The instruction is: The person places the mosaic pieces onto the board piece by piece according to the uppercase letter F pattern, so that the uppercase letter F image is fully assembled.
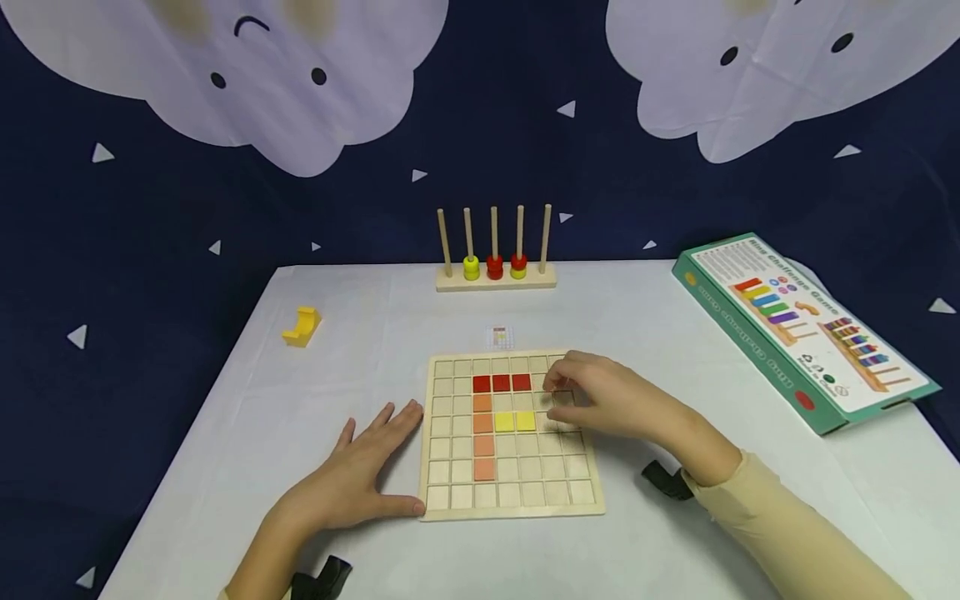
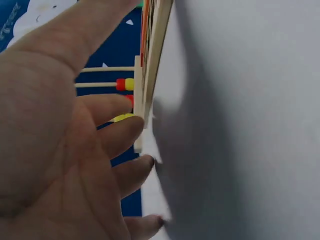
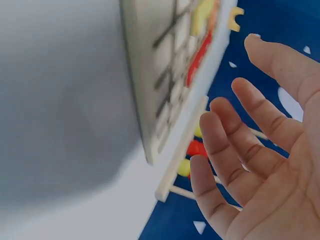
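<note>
A square wooden grid board (image 1: 527, 495) lies on the white table. Three red tiles (image 1: 501, 382) form a row in its upper part, several orange tiles (image 1: 483, 447) run down a column below, and two yellow tiles (image 1: 515, 421) sit beside that column. Spread flat on the table, my left hand (image 1: 352, 483) touches the board's left edge with thumb and a fingertip. My right hand (image 1: 611, 396) hovers above the board's right side, its fingers loosely bent and apart. The right wrist view shows nothing between those fingers (image 3: 250, 145).
Behind the board lies a small printed card (image 1: 500, 337). Farther back stands a wooden peg rack (image 1: 495, 283) with red and yellow beads. A yellow curved block (image 1: 302, 327) is at the left, a green-edged game box (image 1: 817, 325) at the right.
</note>
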A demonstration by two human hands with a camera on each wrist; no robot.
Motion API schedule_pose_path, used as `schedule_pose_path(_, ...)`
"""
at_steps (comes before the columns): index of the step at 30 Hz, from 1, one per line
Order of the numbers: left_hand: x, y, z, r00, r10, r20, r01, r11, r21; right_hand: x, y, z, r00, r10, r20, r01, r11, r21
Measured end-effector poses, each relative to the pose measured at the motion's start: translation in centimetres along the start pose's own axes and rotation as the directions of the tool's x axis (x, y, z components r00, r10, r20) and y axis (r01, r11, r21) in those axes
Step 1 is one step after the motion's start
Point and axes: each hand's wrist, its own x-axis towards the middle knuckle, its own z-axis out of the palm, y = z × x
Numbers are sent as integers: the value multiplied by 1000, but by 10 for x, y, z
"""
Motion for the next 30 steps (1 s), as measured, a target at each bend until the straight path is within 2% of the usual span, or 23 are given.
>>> schedule_pose_path(4, 0, 4, -11, 998, 0, -68, 3, 999, 43, -15, 0, -12, 997, -16, -80, 12, 999, -43)
schedule_pose_path(8, 5, 12, -24, 987, 36, -154, -13, 989, 150, -28, 1, -21, 987, -15, -160, -3, 994, -109)
schedule_pose_path(12, 17, 22, -35, 966, 85, -245, -18, 964, 264, -37, 2, -26, 976, -11, -218, -30, 982, -186)
schedule_pose_path(17, 32, 34, -45, 938, 110, -329, 16, 933, 358, -44, 4, -28, 961, -10, -276, -61, 967, -246)
schedule_pose_path(22, 45, 42, -48, 929, 92, -357, 63, 914, 400, -49, 4, -29, 956, 20, -292, -100, 960, -262)
schedule_pose_path(26, 52, 49, -45, 934, 54, -352, 110, 897, 428, -54, 2, -28, 955, 68, -288, -151, 949, -276)
schedule_pose_path(30, 54, 51, -41, 940, 62, -335, 109, 876, 469, -59, 2, -25, 949, 70, -306, -177, 924, -338)
